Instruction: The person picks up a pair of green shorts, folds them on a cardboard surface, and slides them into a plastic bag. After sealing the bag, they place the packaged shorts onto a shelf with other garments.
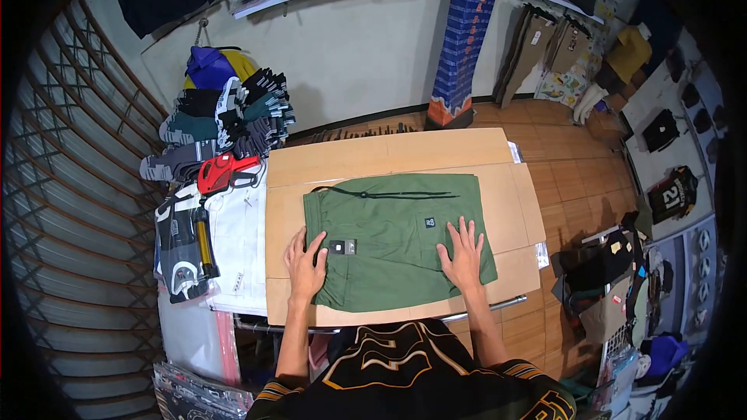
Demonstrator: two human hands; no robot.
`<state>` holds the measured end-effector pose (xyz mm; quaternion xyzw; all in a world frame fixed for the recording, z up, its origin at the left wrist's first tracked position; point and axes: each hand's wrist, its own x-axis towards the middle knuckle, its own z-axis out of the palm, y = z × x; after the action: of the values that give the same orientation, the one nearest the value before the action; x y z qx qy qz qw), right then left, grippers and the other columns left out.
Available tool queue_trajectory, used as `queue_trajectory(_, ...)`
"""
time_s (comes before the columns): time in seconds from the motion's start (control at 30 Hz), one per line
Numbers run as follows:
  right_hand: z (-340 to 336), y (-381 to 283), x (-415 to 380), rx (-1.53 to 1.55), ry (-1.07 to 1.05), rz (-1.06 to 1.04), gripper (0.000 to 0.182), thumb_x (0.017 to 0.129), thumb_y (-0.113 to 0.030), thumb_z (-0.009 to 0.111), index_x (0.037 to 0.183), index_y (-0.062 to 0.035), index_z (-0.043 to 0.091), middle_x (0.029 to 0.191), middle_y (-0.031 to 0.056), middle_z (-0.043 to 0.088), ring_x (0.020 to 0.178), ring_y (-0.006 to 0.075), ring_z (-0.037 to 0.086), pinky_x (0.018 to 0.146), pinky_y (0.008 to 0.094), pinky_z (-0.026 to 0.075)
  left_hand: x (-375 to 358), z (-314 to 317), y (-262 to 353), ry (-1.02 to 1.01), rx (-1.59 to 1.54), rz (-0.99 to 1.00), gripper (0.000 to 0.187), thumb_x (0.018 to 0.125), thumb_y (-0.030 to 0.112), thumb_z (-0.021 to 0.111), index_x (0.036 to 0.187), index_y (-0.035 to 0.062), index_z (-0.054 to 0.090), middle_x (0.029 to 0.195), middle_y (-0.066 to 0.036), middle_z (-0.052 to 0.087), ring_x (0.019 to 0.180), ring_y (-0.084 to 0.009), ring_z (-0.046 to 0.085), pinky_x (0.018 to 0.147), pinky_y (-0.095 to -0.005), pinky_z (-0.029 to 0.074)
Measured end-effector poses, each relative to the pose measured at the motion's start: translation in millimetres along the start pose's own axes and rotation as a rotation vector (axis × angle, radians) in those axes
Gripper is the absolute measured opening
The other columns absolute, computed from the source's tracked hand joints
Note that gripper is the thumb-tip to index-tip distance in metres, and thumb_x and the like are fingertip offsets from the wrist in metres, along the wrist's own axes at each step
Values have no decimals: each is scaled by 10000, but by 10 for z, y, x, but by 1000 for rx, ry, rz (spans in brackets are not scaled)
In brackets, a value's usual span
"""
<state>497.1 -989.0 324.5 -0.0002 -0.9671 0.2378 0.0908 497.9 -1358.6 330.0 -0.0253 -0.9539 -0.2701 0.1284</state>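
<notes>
Green shorts [389, 264] lie flat across a sheet of cardboard [381, 155], waistband to the left. A black drawstring [389, 193] stretches along their upper part. Near the waistband is a dark tag [342, 247], and a small dark patch [430, 222] sits on one leg. My left hand [306, 263] rests at the waistband edge with fingers apart. Over by the leg hems, my right hand [464, 255] lies spread on the fabric. Neither hand grips anything.
Left of the cardboard, a red tag gun or tape tool [224, 174] lies beside white packaged cloth [237, 241]. Behind it rises a pile of socks [233, 113]. A blue wrapped pillar [463, 39] stands at the back. Clothes [607, 280] are heaped on the right.
</notes>
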Motion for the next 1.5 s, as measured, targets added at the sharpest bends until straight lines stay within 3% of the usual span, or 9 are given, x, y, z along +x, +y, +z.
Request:
queue_trajectory(0.33,-268,325,86,337,269,59,525,898,-189,691,1349,34,541,1440,298,478,1365,460,423,1153,498,331,-13,18,-44,30,-39,9,384,947,224,619,1329,218,652,1483,-218,450,1372,-383,401,1143,-516,255)
queue_trajectory(0.6,-548,1429,82,-282,487,710,696,858,-335,730,1395,31,481,1450,296,464,1311,475,455,1078,549,375,-22,16,-59,48,-54,-1,386,939,215,634,1325,218,655,1482,-214,453,1367,-380,406,1141,-514,258)
queue_trajectory(0.87,-763,1927,-32,202,553,624,695,872,-305,768,1378,65,467,1370,255,545,1198,398,577,1009,477,463,-28,16,-103,96,-98,16,388,934,213,651,1320,168,651,1437,-219,497,1341,-382,440,1126,-508,287)
queue_trajectory(1.0,-1122,1491,-57,1150,943,474,545,998,-388,618,1383,-23,491,1240,159,646,1123,279,632,966,420,505,-27,-9,-178,166,-412,-92,375,933,140,657,1293,38,636,1329,-233,581,1223,-364,551,1038,-441,423)
queue_trajectory(1.1,-1408,857,-106,1559,768,379,604,1022,-548,481,1392,-71,487,1184,146,654,1039,252,653,923,415,531,-82,-49,-202,205,-506,-178,323,937,71,658,1248,-17,643,1129,-172,683,980,-236,648,836,-326,519)
queue_trajectory(1.2,-1230,803,-75,1951,133,-99,706,1003,-663,379,1326,-67,574,1138,105,687,989,242,648,907,402,507,-169,-82,-283,200,-609,-283,292,944,63,664,1222,-25,657,997,-115,724,855,-146,651,745,-270,521)
queue_trajectory(1.33,-788,237,60,1840,471,523,657,1013,-625,406,1232,-47,627,1015,60,716,925,229,664,877,382,524,-301,-176,-317,164,-682,-322,270,941,38,654,1202,-33,663,1018,-119,723,862,-133,650,756,-259,522)
queue_trajectory(1.47,-450,-467,5,1775,271,479,657,1013,-621,416,1292,-57,605,1042,72,717,995,255,670,900,376,528,-440,-255,-338,157,-755,-377,259,937,22,649,1189,-36,667,1016,-116,722,873,-118,657,784,-247,527)
queue_trajectory(1.5,-189,-224,12,2035,-89,275,701,1008,-645,396,1326,-46,576,1042,93,716,1002,254,670,922,385,526,-472,-281,-352,168,-748,-388,259,937,22,649,1189,-36,667,1016,-116,722,873,-118,657,784,-247,527)
